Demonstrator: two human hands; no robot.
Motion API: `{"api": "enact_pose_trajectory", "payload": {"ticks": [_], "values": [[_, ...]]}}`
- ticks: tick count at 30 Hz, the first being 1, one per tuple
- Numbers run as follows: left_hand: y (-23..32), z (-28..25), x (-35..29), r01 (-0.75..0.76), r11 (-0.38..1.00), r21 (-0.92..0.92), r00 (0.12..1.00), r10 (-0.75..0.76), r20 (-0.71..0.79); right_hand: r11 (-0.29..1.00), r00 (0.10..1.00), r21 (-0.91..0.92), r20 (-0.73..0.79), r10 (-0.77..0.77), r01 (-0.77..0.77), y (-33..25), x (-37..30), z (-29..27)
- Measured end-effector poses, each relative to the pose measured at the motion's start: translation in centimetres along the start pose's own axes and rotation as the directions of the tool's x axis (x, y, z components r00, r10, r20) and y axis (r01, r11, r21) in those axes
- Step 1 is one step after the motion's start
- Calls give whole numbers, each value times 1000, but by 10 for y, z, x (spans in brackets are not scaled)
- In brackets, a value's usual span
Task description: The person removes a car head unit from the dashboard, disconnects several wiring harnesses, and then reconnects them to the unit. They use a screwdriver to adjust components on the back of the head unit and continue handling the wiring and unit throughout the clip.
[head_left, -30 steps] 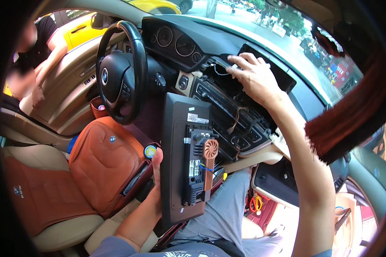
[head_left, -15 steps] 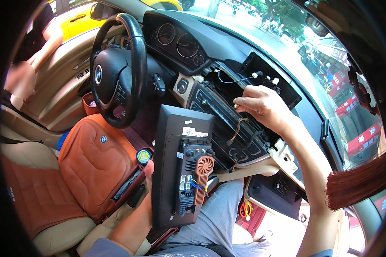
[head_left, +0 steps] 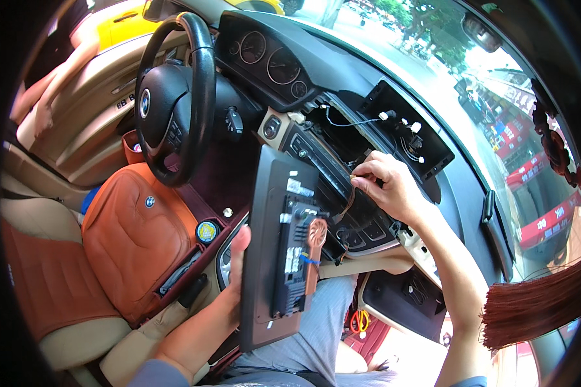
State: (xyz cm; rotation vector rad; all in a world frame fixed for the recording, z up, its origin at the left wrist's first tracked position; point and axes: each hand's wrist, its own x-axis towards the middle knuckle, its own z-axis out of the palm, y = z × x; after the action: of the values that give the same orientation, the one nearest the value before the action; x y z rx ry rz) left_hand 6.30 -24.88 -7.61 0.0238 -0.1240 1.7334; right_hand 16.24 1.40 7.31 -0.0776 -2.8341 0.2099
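My left hand grips a black car display unit by its left edge, the thumb on the rim and the other fingers hidden behind it. The unit stands upright and tilted over my lap, its back toward the dash. That back carries a copper-coloured fan cooler, white sockets and a blue cable tie. Over the centre console, my right hand pinches the end of a thin wire bundle between thumb and fingertips. Whatever tip lies in the pinch is too small to make out. The control panel sits loose-edged just left of my fingers.
An open dash cavity holds white plugs on wires. The steering wheel and orange seat are at the left. A red-brown tassel hangs at the right. Beyond the driver's door shows another person's arm.
The display unit has turned more edge-on and shifted slightly right with my left hand. My right hand has dipped a little, still pinching the wires. The other person's arm has moved at the door.
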Motion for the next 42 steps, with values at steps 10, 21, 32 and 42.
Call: {"api": "enact_pose_trajectory", "payload": {"ticks": [10,21,32,42], "values": [[-6,42,50,-121,883,454,992,121,28,987,981,133,-182,-63,88,-7,-2,-4],[-15,46,71,-146,825,546,989,128,72,990,992,137,-123,-10,27,-11,4,-7],[-25,63,65,-95,842,532,993,118,-9,915,965,308,40,260,-259,-14,12,-15],[-32,53,84,-164,803,574,985,107,133,943,947,87,54,317,-321,-6,23,-22]]}}
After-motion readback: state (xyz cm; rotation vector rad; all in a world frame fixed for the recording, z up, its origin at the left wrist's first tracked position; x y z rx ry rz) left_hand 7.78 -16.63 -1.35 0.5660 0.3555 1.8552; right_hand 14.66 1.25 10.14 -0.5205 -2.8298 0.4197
